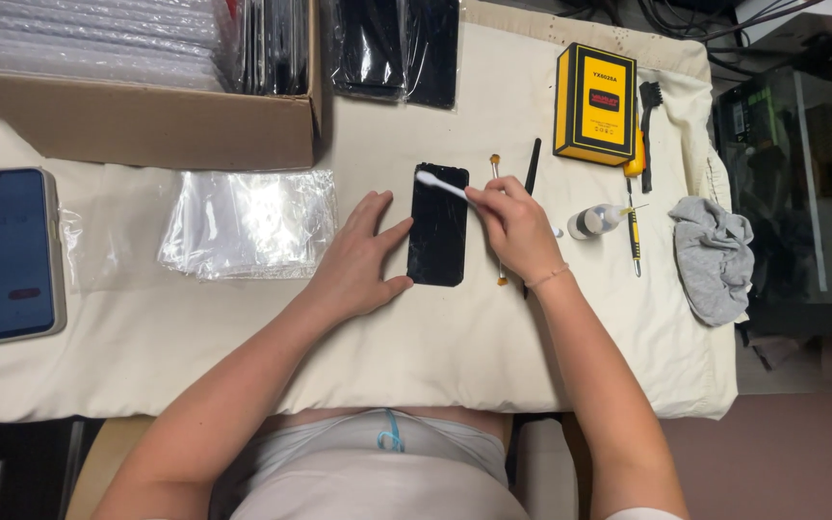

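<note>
Here the right hand [515,228] pinches a cotton swab [442,185] over the black phone panel [438,224]; the left hand [358,258], open, steadies its edge. Right of the grip lie a small bottle [594,221], yellow box [595,103], grey cloth [713,256]; plastic sleeves [247,221] sit left on the desk [455,337]

The cardboard box [146,116] and its stacked clear sleeves run off the top edge. The blue phone [2,255] is cut by the left edge. The right hand [517,231] hides the swab's [440,185] lower shaft and part of 1 thin tool [500,274].
</note>
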